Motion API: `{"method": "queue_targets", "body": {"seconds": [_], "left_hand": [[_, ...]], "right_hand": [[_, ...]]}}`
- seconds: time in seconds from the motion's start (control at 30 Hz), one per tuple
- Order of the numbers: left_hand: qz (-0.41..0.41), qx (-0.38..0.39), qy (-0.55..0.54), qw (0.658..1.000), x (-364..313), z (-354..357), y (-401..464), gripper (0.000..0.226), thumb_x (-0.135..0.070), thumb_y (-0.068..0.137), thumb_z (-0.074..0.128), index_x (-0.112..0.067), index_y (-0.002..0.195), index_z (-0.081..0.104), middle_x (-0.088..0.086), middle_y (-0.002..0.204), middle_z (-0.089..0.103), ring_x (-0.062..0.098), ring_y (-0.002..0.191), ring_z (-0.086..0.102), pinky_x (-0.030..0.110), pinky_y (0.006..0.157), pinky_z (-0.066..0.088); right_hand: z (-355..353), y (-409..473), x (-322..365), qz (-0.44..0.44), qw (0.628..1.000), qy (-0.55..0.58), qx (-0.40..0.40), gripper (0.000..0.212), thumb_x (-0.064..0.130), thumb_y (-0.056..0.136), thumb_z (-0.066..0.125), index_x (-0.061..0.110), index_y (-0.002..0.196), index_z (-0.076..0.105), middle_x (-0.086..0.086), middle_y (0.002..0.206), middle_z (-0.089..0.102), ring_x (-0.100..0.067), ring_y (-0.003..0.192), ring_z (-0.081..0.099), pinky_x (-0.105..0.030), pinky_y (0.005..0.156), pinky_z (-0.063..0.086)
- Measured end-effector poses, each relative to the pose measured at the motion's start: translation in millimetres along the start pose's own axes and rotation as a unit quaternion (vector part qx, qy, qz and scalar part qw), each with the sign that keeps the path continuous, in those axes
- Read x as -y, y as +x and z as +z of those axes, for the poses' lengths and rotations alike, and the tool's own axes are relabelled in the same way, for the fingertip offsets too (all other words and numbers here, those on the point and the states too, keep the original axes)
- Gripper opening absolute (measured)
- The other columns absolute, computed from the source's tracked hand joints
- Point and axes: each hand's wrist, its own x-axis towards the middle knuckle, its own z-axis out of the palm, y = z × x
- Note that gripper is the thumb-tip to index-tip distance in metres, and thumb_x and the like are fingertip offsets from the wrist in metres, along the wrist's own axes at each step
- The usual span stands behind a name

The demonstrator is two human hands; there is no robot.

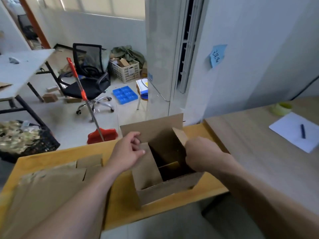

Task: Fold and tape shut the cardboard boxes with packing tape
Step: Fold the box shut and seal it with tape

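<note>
Left hand (126,153), centre frame: fingers curled, pinching the edge of the left inner flap (146,168) of the cardboard box (165,187). Right hand (201,155) closed around the right inner flap (179,135), apparently gripping its edge; fingertips hidden, so the exact hold is uncertain. Box stands open at lower centre on the yellow surface (120,204), rear flap (151,130) upright, near flap folded outward. Flattened boxes (51,183) stacked at lower left. Tape roll (281,108) sits far off, right edge of frame, beyond the paper (296,131) with pen. Risk: flaps may spring back open once one hand lets go to reach for that tape; uneven folding could also leave the seam gapped.
</note>
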Motion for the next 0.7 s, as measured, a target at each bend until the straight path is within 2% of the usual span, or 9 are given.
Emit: {"method": "queue_targets", "body": {"seconds": [0.07,0.13,0.23,0.3,0.37,0.47,0.53,0.6,0.7], "left_hand": [[0.014,-0.049,-0.032,0.998,11,-2,-4,0.075,-0.007,0.074,0.081,-0.025,0.137,0.043,-0.008,0.096,0.056,0.008,0.078,0.061,0.021,0.071,0.054],[0.004,-0.092,-0.086,0.992,19,-5,-6,0.096,-0.009,0.074,0.082,-0.031,0.147,0.025,-0.007,0.095,0.054,0.008,0.076,0.062,0.019,0.067,0.053],[-0.04,-0.105,-0.155,0.981,23,-10,3,0.102,-0.024,0.079,0.079,-0.032,0.153,0.011,-0.002,0.085,0.062,0.008,0.075,0.064,0.019,0.07,0.05],[-0.049,-0.065,-0.196,0.977,20,-13,11,0.075,-0.04,0.085,0.071,-0.021,0.147,0.033,0.001,0.073,0.064,0.016,0.073,0.066,0.027,0.072,0.053],[-0.059,-0.041,-0.245,0.967,18,-16,16,0.05,-0.062,0.084,0.058,-0.018,0.108,0.063,-0.002,0.063,0.061,0.023,0.068,0.065,0.033,0.067,0.055],[-0.056,-0.051,-0.236,0.969,21,-14,21,0.048,-0.066,0.087,0.05,-0.025,0.073,0.07,-0.002,0.063,0.064,0.014,0.067,0.064,0.035,0.068,0.052],[-0.027,-0.044,-0.135,0.989,27,-7,24,0.041,-0.053,0.089,0.06,-0.027,0.058,0.069,-0.001,0.068,0.067,0.007,0.071,0.062,0.032,0.069,0.049],[-0.013,-0.01,-0.076,0.997,32,2,25,0.029,-0.033,0.082,0.072,-0.027,0.054,0.067,0.0,0.072,0.067,0.011,0.076,0.062,0.036,0.072,0.049],[-0.072,0.032,-0.174,0.981,37,7,21,0.017,-0.013,0.082,0.073,-0.028,0.073,0.073,-0.008,0.084,0.07,0.013,0.087,0.063,0.034,0.078,0.052]], "right_hand": [[9,4,11,-0.013,0.998,-0.005,0.065,0.017,0.043,0.086,0.067,0.028,0.079,0.061,0.007,0.075,0.063,-0.008,0.066,0.062,-0.02,0.05,0.047],[12,6,11,-0.01,0.991,0.023,0.128,0.038,0.064,0.081,0.064,0.028,0.093,0.064,0.007,0.086,0.066,-0.011,0.076,0.064,-0.029,0.067,0.056],[1,-5,-3,-0.069,0.954,0.225,0.186,0.063,0.076,0.075,0.058,0.017,0.097,0.068,-0.006,0.095,0.068,-0.025,0.086,0.065,-0.042,0.081,0.054],[-11,-22,-18,-0.104,0.89,0.38,0.231,0.067,0.072,0.069,0.067,0.017,0.107,0.07,-0.005,0.107,0.069,-0.023,0.101,0.064,-0.033,0.086,0.054],[-14,-36,-31,-0.117,0.86,0.436,0.239,0.061,0.057,0.066,0.073,0.024,0.116,0.069,0.0,0.117,0.069,-0.017,0.108,0.063,-0.024,0.089,0.052],[3,-37,-41,-0.065,0.896,0.417,0.138,0.034,0.028,0.071,0.075,0.025,0.104,0.075,-0.004,0.108,0.071,-0.023,0.103,0.064,-0.036,0.092,0.055],[20,-30,-41,0.036,0.909,0.414,0.026,0.02,0.022,0.078,0.079,0.024,0.098,0.075,-0.004,0.1,0.072,-0.024,0.097,0.067,-0.046,0.088,0.056],[37,-26,-36,0.129,0.912,0.382,-0.073,0.034,0.034,0.076,0.082,0.028,0.105,0.067,0.002,0.1,0.067,-0.018,0.091,0.065,-0.045,0.081,0.057],[55,-20,-27,0.212,0.9,0.362,-0.118,0.078,0.044,0.071,0.083,0.037,0.137,0.042,0.01,0.122,0.053,-0.011,0.099,0.059,-0.033,0.076,0.056]]}}
